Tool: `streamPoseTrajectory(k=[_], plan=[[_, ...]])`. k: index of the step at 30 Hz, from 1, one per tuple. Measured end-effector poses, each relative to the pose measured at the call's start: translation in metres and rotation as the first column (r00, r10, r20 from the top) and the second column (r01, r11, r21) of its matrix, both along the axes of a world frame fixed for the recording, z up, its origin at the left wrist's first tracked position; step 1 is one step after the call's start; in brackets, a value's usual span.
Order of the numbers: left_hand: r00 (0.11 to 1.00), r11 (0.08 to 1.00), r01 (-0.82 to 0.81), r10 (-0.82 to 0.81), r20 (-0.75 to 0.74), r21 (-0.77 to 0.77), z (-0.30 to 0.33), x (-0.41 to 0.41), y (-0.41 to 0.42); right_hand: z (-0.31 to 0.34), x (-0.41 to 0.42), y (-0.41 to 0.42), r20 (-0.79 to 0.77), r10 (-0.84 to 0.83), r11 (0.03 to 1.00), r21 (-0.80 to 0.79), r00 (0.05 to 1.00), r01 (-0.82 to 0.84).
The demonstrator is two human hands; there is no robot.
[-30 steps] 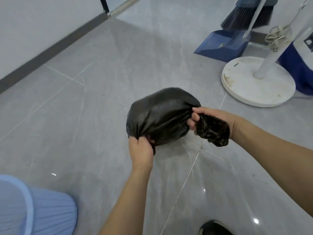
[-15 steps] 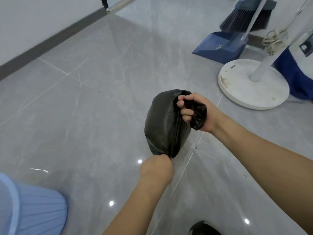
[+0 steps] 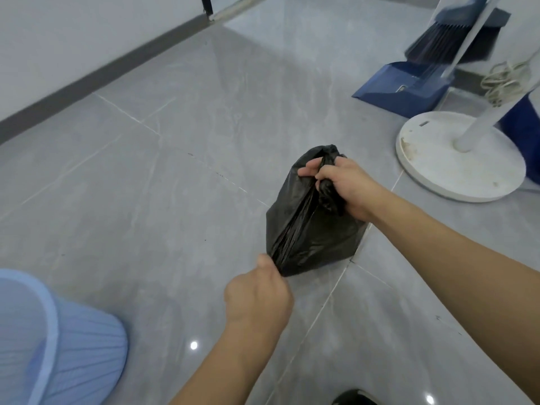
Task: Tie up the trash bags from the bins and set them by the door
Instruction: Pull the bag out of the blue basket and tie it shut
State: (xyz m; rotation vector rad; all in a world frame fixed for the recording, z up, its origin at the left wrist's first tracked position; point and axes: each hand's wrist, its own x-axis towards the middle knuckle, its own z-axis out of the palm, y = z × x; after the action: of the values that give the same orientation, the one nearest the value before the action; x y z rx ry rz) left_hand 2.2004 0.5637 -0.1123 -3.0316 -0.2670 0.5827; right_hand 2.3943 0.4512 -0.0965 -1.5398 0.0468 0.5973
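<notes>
1. At the far left stands a pale blue bin (image 3: 58, 340), well apart from the bag and not touched by either hand.
2. The left hand (image 3: 258, 296) is curled tight round one gathered end of the black trash bag (image 3: 309, 229), at the bag's near, lower corner.
3. The bag hangs above the grey tiled floor (image 3: 146, 185), stretched between the two hands; whether it brushes the tiles cannot be told.
4. The right hand (image 3: 344, 185) clamps the other bunched end at the bag's top, its fingers wrapped round the twisted plastic.
5. The hands are apart, each pulling on its own end. To tie well, the person would likely bring both ends together over the load, cross them, and draw the knot down snug while keeping tension so nothing slips.
6. Further right are a blue dustpan (image 3: 403, 89) with a broom (image 3: 450, 45), and a white round stand base (image 3: 458, 162).
</notes>
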Motion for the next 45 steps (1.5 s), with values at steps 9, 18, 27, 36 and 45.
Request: streamPoseTrajectory(k=[9,18,27,36,45], plan=[[0.974,0.981,0.191,-0.192,-0.117,-0.022,0.005,-0.017,0.009,0.021,-0.007,0.013,-0.3,0.003,0.924,0.365,0.954,0.112],[0.975,0.978,0.204,-0.206,0.084,0.033,0.009,-0.032,0.05,-0.007,-0.046,0.036,-0.307,0.256,0.963,0.159,0.917,-0.216],[0.955,0.988,0.149,-0.154,0.252,0.038,0.016,-0.048,0.101,-0.035,-0.071,0.055,-0.165,0.507,0.835,-0.147,0.846,-0.53],[0.943,0.988,0.06,-0.01,0.334,-0.141,0.013,-0.045,0.139,-0.023,-0.078,0.061,-0.138,0.717,0.595,-0.389,0.683,-0.703],[0.925,0.878,-0.029,0.204,0.319,-0.478,0.024,0.011,0.128,0.008,-0.075,0.067,-0.194,0.823,0.399,-0.473,0.535,-0.786]])
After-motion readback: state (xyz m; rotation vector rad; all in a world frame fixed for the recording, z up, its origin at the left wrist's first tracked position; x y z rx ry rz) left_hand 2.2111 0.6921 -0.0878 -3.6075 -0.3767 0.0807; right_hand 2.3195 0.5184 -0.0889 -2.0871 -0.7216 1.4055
